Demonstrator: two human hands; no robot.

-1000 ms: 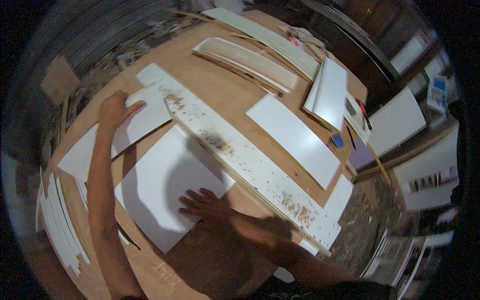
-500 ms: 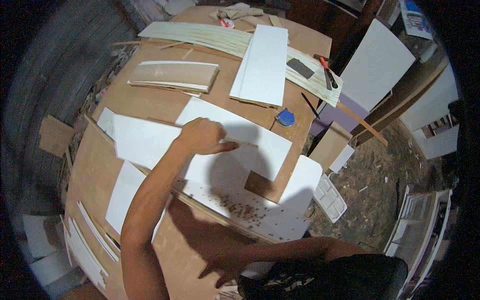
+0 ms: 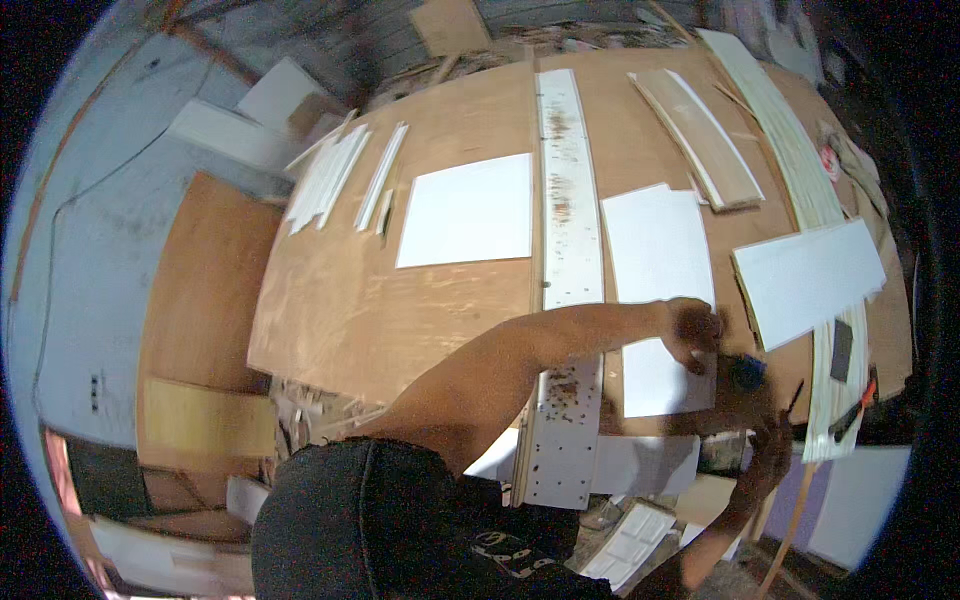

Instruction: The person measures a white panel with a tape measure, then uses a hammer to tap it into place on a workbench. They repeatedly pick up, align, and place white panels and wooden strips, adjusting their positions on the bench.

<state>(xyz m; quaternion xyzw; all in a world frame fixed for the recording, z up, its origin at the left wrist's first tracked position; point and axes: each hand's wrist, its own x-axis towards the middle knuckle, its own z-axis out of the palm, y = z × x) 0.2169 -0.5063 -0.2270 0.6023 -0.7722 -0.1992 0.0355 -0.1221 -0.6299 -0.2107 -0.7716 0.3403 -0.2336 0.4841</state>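
Note:
My left hand [image 3: 690,332] reaches across to the right, over the right edge of a white panel [image 3: 655,380]. Its thumb points down, apart from the bent fingers, and I see nothing held. Just beyond it lies a blue tape measure [image 3: 743,370], in shadow. My right hand [image 3: 768,445] is at the table's near right edge, below the tape measure and close to a dark pencil-like stick [image 3: 797,395]. It is dark and blurred, so its grip cannot be made out. Left of the panel runs a long white board [image 3: 570,275] with brown marks and dark specks.
The brown tabletop [image 3: 400,340] carries a white sheet [image 3: 468,212], narrow white strips [image 3: 345,170], a tan board with white edges [image 3: 697,135], a white panel [image 3: 808,282] and a long pale plank [image 3: 785,140]. An orange-handled tool [image 3: 862,405] lies far right.
My view has swung left, so the table appears turned. My left arm now stretches rightward across the long board. My right hand has moved from near my body out to the right, near the tape measure.

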